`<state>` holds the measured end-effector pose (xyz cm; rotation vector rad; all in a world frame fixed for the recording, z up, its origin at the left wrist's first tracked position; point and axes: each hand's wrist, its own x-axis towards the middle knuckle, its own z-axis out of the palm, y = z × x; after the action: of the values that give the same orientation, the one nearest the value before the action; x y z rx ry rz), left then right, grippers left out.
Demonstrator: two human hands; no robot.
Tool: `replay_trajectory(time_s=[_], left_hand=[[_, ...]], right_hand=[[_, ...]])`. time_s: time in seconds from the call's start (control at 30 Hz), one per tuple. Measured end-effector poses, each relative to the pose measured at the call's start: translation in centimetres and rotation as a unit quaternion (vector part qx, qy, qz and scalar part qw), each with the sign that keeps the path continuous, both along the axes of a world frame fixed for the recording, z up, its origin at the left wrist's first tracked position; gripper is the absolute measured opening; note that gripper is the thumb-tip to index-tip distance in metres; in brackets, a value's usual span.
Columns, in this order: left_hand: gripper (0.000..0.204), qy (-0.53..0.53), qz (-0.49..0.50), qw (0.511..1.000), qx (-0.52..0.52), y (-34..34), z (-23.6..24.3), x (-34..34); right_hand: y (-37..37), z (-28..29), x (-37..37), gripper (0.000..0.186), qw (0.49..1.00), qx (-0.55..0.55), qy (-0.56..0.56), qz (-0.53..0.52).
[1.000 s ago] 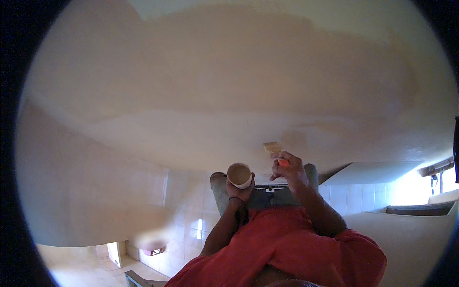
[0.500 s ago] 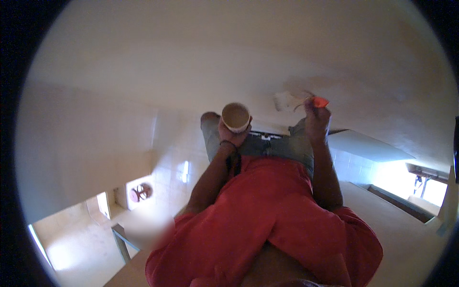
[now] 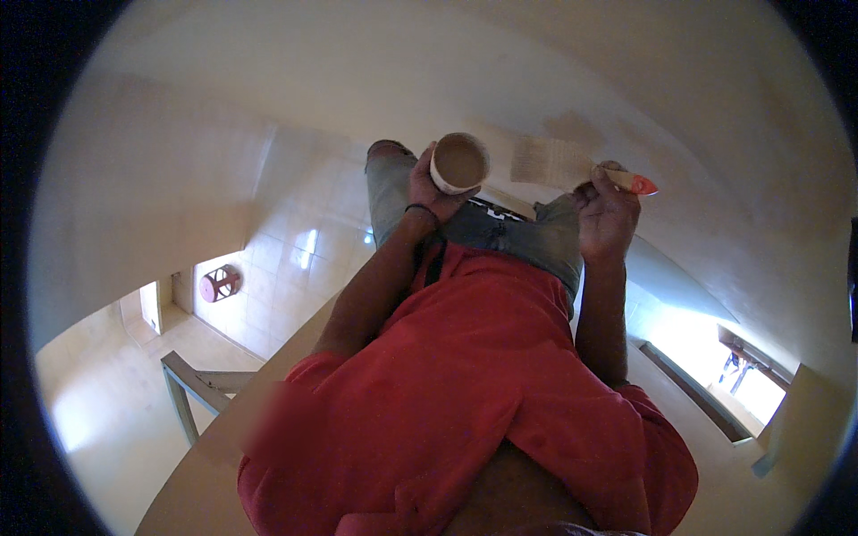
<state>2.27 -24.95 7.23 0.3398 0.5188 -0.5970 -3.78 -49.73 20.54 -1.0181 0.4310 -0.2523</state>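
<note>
L hand (image 3: pixel 428 193) holds 1 cup (image 3: pixel 444 183), R hand (image 3: pixel 609 219) 1 paintbrush (image 3: pixel 568 165).

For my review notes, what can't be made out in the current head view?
In the head view:
Part of the left hand: hidden behind the cup.
Cup's bottom: covered by brown liquid.
Part of the paintbrush: behind the right hand.
Items at the bright opening: too small, glare-washed.
Red shirt, left side: partly blurred.
</note>
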Motion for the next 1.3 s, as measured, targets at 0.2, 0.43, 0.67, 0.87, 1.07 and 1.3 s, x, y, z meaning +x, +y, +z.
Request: replay_trajectory(time_s=[0.2, 0.43, 0.67, 0.87, 1.07, 1.3], left_hand=[[0.048, -0.036, -0.005, 0.999, -0.023, 0.0, 0.5, 0.3], [0.050, -0.153, 0.007, 0.985, 0.077, -0.1, 1.5, -0.4], [0.051, -0.042, -0.001, 0.997, -0.060, -0.4, -0.2, 0.4], [0.051, -0.054, -0.006, 0.996, -0.071, -0.4, -1.8, 0.7], [0.049, -0.054, -0.007, 0.996, -0.070, -0.3, -2.0, 0.7], [0.054, -0.051, -0.008, 0.996, -0.072, -0.3, -2.5, 0.8]], right_hand=[[6.1, 3.1, 1.5, 0.021, 0.932, -0.320, -0.147, 0.082], [8.0, 0.5, 2.7, 0.017, 0.848, -0.476, -0.150, 0.179], [8.5, -1.5, 3.6, 0.017, 0.842, -0.487, -0.130, 0.193], [8.3, -3.7, 4.2, 0.018, 0.790, -0.554, -0.188, 0.184], [8.4, -4.1, 4.2, 0.018, 0.789, -0.556, -0.174, 0.193], [8.7, -2.5, 3.5, 0.019, 0.835, -0.507, -0.101, 0.188]])
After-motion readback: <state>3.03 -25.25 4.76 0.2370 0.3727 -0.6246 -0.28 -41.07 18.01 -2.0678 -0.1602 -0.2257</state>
